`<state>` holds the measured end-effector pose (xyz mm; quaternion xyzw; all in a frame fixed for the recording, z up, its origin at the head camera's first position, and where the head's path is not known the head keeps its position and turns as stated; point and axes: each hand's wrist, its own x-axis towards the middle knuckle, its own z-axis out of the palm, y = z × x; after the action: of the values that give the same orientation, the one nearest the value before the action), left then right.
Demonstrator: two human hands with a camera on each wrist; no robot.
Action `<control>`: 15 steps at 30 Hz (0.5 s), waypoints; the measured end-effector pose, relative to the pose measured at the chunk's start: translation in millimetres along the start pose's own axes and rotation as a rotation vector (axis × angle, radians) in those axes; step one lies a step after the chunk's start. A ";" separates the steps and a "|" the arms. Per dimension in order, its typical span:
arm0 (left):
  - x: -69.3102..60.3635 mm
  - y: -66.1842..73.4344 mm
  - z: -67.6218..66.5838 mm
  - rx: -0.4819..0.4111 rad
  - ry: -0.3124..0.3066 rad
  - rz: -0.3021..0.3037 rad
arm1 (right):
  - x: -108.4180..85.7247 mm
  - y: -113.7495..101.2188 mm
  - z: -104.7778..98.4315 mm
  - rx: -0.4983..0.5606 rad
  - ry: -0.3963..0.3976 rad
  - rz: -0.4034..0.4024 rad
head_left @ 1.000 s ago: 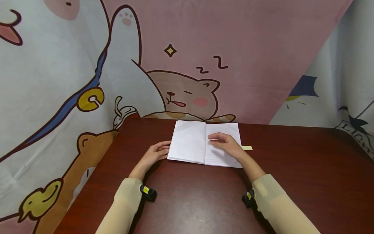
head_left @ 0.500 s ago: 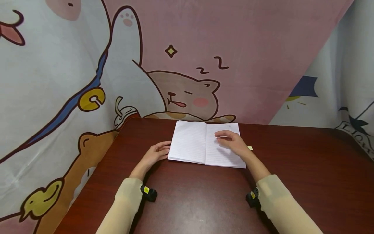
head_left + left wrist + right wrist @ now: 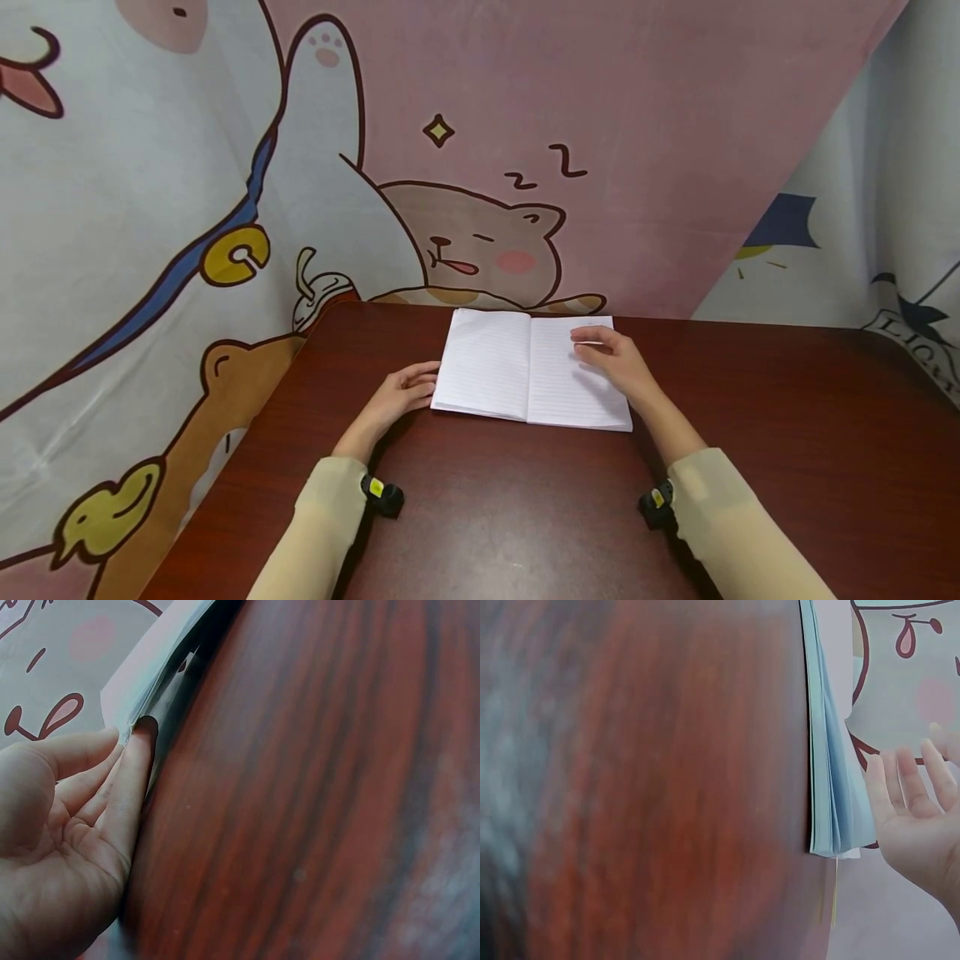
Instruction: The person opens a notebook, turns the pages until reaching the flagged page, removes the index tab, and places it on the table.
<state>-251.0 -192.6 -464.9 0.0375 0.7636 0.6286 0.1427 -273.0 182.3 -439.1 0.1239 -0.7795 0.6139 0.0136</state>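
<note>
An open notebook with lined white pages (image 3: 480, 367) lies on the brown table (image 3: 480, 517). At its left edge, my left hand (image 3: 390, 400) holds the border; in the left wrist view the thumb and fingers of that hand (image 3: 67, 825) meet at the edge of the pages (image 3: 150, 667), one fingertip under it. My right hand (image 3: 618, 362) is over the right page near its outer edge, fingers loosely bent and holding nothing. In the right wrist view the fingers of this hand (image 3: 919, 795) are spread beside the stacked page edges (image 3: 832, 765), apart from them.
Behind the table hangs a pink and white cloth (image 3: 637, 150) printed with cartoon animals. A thin yellowish strip (image 3: 835, 892) sticks out past the notebook in the right wrist view. Each wrist wears a small black camera, one on the left (image 3: 384, 497), one on the right (image 3: 656, 506).
My right hand has moved rightward across the right page, and the yellow tab beside the notebook has gone out of sight behind it. My left hand has stayed at the left edge.
</note>
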 end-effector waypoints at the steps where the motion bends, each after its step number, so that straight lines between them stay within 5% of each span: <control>1: 0.1 -0.1 0.1 0.000 -0.001 0.000 | -0.4 -0.4 -1.0 0.010 0.011 0.000; 15: -0.7 1.0 0.0 0.009 0.000 0.000 | -0.9 3.0 -11.5 0.042 0.182 0.009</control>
<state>-250.5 -192.5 -463.9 0.0381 0.7666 0.6249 0.1428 -274.3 194.2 -439.3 0.0643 -0.7625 0.6389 0.0791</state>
